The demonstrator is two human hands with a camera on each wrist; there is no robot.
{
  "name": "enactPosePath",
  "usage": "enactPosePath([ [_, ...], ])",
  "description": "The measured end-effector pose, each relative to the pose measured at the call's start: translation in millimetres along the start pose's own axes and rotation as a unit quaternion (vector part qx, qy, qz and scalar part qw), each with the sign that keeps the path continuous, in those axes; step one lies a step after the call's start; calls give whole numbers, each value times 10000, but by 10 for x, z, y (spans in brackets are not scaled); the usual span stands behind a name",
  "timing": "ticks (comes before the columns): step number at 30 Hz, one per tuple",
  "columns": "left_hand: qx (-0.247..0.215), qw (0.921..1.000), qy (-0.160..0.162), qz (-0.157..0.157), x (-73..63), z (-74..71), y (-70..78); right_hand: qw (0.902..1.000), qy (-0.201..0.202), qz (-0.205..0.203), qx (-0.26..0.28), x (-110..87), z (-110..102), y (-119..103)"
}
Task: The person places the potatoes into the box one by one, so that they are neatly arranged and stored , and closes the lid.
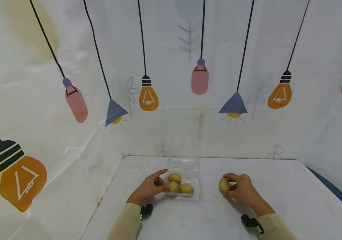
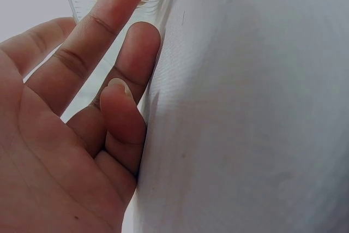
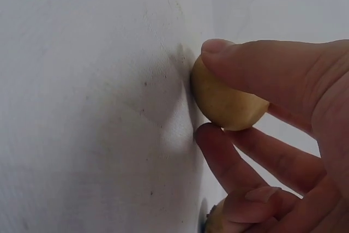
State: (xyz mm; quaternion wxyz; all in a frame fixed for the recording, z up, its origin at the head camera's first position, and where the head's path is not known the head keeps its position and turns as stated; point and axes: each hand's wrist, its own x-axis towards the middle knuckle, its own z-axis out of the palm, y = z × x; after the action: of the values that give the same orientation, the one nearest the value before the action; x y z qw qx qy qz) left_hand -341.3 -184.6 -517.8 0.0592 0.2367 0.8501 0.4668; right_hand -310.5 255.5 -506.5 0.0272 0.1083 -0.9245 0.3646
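Right hand: you pinch a smooth oval potato between thumb and fingers, at 3 o'clock from the clear, ribbed plastic box. Second potato near its 2 o'clock. Left hand: your fingers spread at the box's 9 o'clock side; three rounded potatoes inside.

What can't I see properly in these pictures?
Head view: the rightmost potato, partly hidden by the right hand.
Left wrist view: most of the plastic box, cut off by the top edge.
Right wrist view: part of the held potato, behind the thumb.
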Motion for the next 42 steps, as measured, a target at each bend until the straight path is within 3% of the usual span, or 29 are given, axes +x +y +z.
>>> enactPosePath([
  [8, -42, 10000, 28, 61, -6, -6, -14, 9978, -386, -443, 305, 82, -89, 31],
  [19, -12, 10000, 34, -55, 15, 13, -48, 9936, -930, -637, 49, 195, -185, -44],
  [29, -16, 9999, 56, -131, 0, 3, -43, 9878, -1208, -973, 139, 422, -255, -344],
  [36, -5, 10000, 32, -85, -8, -6, -38, 9837, -1536, -764, 549, 583, -233, -615],
  [42, -3, 10000, 39, -91, 13, -3, -53, 9735, -1841, -1341, 204, 716, -176, -788],
])
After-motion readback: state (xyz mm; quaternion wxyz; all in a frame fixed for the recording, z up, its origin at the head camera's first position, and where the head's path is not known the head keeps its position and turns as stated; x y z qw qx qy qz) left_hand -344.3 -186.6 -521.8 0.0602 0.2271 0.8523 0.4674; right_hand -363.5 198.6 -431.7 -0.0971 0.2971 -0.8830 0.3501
